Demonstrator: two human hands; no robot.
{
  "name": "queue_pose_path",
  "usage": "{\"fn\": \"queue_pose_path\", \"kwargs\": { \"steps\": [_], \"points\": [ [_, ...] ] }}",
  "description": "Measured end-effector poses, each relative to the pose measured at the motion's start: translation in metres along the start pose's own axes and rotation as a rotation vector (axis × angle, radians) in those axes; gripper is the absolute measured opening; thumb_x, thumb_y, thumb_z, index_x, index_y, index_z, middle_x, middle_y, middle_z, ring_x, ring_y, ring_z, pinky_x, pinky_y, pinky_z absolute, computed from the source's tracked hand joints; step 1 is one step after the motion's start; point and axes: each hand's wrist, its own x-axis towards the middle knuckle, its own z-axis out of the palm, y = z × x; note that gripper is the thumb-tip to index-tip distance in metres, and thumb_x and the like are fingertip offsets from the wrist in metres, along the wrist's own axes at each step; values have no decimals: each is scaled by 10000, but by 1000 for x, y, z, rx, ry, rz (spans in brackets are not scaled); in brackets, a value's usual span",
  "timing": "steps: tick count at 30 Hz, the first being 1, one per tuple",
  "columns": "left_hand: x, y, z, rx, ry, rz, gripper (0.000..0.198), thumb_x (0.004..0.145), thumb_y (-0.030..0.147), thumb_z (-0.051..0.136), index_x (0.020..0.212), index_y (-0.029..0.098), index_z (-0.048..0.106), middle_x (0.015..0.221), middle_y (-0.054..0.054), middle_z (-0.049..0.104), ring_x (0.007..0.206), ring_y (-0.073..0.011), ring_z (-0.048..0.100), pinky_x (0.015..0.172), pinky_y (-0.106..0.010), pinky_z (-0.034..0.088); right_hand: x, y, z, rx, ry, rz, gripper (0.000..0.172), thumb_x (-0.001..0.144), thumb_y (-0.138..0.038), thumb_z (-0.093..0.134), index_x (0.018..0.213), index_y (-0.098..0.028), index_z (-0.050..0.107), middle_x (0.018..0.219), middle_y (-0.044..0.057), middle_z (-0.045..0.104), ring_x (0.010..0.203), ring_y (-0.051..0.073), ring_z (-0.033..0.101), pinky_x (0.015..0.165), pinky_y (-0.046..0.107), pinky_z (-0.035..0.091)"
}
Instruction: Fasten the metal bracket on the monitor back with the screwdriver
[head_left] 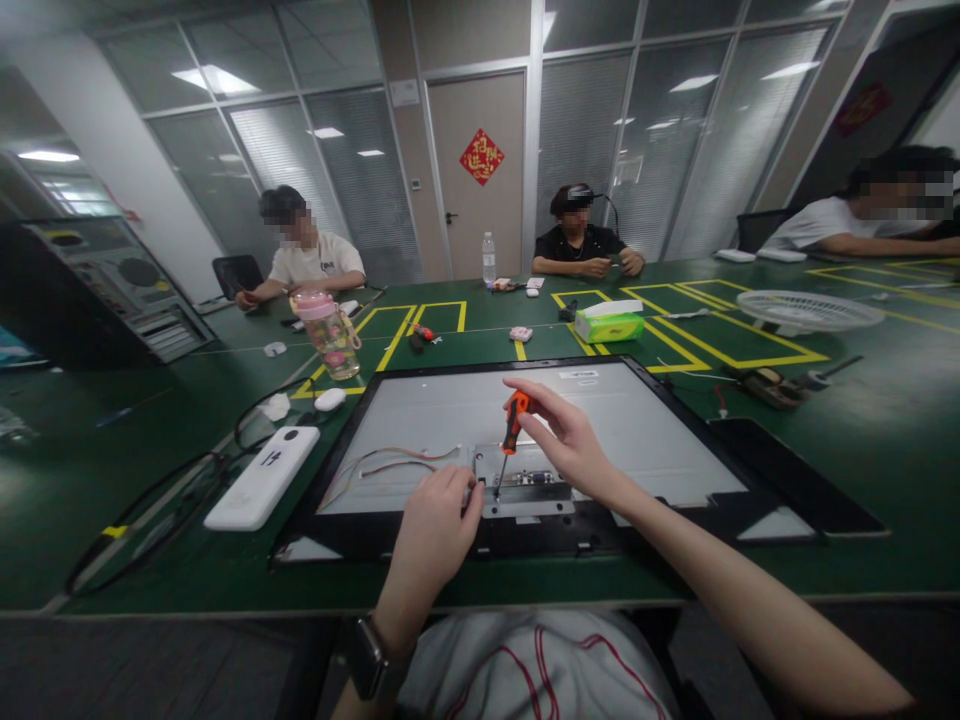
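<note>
Here in the head view, my right hand (566, 435) is closed around the handle of an orange-and-black screwdriver (514, 420), fingers reaching over its top, probably to press straight down the shaft. The driver stands steeply, slightly tilted, its tip down at the silver metal bracket (525, 508), near the bracket's left end. My left hand (442, 515) is right there beside the tip, fingers curled low, perhaps steadying the work; whether they pinch anything, I cannot tell.

Under both hands lies the large grey flat panel with a black frame (435, 410), bracket upward, flat on the green surface (570, 590), which seems to give it firm support. Thin multicoloured cables (409, 460) lie loose left of the bracket, clear of the tip. And the white rounded slab marked 14 (262, 480) sits off the panel, leaving my left side working room.
</note>
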Motion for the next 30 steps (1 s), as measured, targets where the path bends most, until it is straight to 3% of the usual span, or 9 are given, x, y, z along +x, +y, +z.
{"fn": "queue_pose_path", "kwargs": {
  "steps": [17, 30],
  "points": [
    [0, -1, 0, 18, 27, 21, 154, 934, 209, 482, 799, 197, 555, 779, -18, 609, 730, -194, 577, 672, -304, 405, -1, 3, 1, 27, -2, 24, 344, 936, -256, 529, 1279, -253, 565, 1119, 77, 656, 932, 193, 629, 887, 390, 507],
    [0, 0, -1, 16, 28, 25, 172, 937, 210, 460, 799, 193, 561, 788, -22, 616, 719, -182, 573, 676, -300, 409, -2, 2, 1, 116, -37, 55, 407, 955, -275, 507, 1361, -258, 510, 1116, 83, 653, 963, 197, 633, 872, 394, 536]
  ]
}}
